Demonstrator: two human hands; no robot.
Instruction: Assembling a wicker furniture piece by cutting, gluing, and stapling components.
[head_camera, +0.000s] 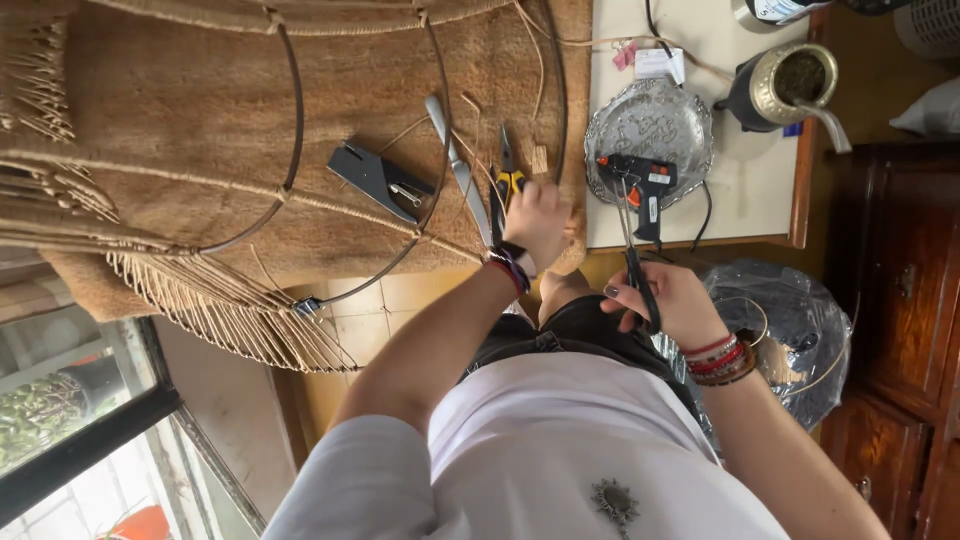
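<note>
**Scissors gripped beside a woven fibre piece**

The right hand (668, 300) was seen closed around the handles of a pair of long, dark-handled metal scissors (632, 250), whose blades pointed away from the body towards a round, embossed silver tray (690, 125). On that tray a black hot-glue gun with an orange trigger (640, 180) was laid. The left hand (538, 218) was held over the edge of a large tan woven fibre mat (200, 120); its fingers were curled, but whether anything was pinched in them could not be told, though a small pale strip of fibre (540, 160) was seen just beyond the knuckles. Beside the left hand, small pliers with yellow-and-blue handles (508, 170) and a long grey metal blade (458, 165) were laid on the mat, with a dark metal hand tool (380, 180) further off. A thin dark wire hoop (440, 130) was arched over the mat, and a fringe of straw-coloured strands (240, 310) hung from the lower hoop edge. A dark cup with a brass rim and a metal straw (785, 85) stood on the pale tabletop (740, 200).
</note>
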